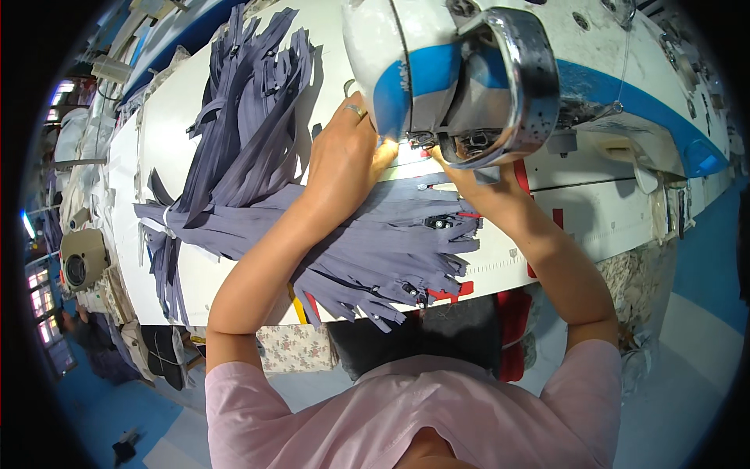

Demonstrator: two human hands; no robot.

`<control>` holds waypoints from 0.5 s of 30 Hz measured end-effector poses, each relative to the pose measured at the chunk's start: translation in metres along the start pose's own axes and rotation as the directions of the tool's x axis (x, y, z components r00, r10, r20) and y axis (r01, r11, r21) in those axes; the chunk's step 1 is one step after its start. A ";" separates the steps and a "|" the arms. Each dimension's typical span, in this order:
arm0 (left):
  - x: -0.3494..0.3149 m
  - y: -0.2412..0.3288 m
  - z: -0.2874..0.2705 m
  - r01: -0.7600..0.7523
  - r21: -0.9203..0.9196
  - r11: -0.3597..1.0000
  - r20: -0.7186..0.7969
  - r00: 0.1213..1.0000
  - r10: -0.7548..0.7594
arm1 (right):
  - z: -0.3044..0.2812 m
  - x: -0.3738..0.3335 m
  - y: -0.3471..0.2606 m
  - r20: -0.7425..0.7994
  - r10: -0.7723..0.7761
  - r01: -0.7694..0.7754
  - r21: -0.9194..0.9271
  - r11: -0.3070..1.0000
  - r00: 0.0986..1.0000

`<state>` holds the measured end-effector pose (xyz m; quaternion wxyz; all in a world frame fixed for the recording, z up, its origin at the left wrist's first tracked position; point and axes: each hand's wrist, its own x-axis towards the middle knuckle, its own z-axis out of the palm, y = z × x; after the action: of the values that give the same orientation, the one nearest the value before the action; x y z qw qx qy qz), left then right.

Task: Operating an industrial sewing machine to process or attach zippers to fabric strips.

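A white and blue sewing machine [430, 74] stands over the white table. My left hand [344, 152], with a ring on one finger, is at the left of its needle area, fingers curled and thumb pointing inward. From the right, my right hand [488, 191] reaches under the machine head, its fingers bent toward the same spot. The machine head and its chrome guard [539, 86] cover most of the fingertips, so what they pinch cannot be made out. Grey-purple zippers [351, 230] lie in a tied bundle beneath my left forearm, their dark sliders near my right wrist.
More grey-purple zippers [250, 133] are heaped at the back left of the white table [500, 270]. Red tape strips [453, 293] mark the tabletop. A floral cloth [297, 349] hangs below the front edge. A beige round-faced device [82, 262] stands at far left.
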<state>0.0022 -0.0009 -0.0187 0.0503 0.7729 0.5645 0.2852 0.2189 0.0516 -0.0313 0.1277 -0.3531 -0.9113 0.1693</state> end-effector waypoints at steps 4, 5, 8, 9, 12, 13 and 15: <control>0.002 -0.003 0.000 -0.004 -0.058 0.998 -0.019 1.000 0.003 | 0.001 0.002 0.004 -0.070 -0.001 0.007 0.081 0.997 0.998; 0.002 -0.004 0.000 0.021 -0.096 0.995 -0.009 1.000 -0.022 | 0.001 0.001 0.005 -0.091 -0.003 0.012 0.096 0.995 0.996; 0.004 -0.003 -0.002 0.033 -0.097 0.995 -0.004 0.999 -0.034 | 0.005 0.000 0.008 -0.166 -0.023 0.046 0.134 0.990 0.986; 0.004 -0.003 -0.003 0.007 -0.068 0.998 -0.015 1.000 -0.008 | 0.007 -0.001 0.008 -0.195 -0.030 0.059 0.147 0.987 0.980; 0.002 -0.002 -0.004 0.042 -0.049 0.998 0.020 0.999 -0.041 | 0.011 -0.004 0.011 -0.279 -0.065 0.122 0.193 0.974 0.958; -0.002 0.000 -0.004 0.070 -0.042 0.997 0.041 0.997 -0.068 | 0.012 -0.006 0.011 -0.304 -0.082 0.151 0.212 0.966 0.949; -0.007 0.005 -0.002 0.088 -0.069 0.994 0.023 0.996 -0.086 | 0.006 -0.008 0.016 -0.352 -0.145 0.244 0.256 0.935 0.925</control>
<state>0.0035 -0.0099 -0.0178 0.0950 0.7481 0.5869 0.2947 0.2325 0.0561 -0.0439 0.3451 -0.2599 -0.8724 0.2287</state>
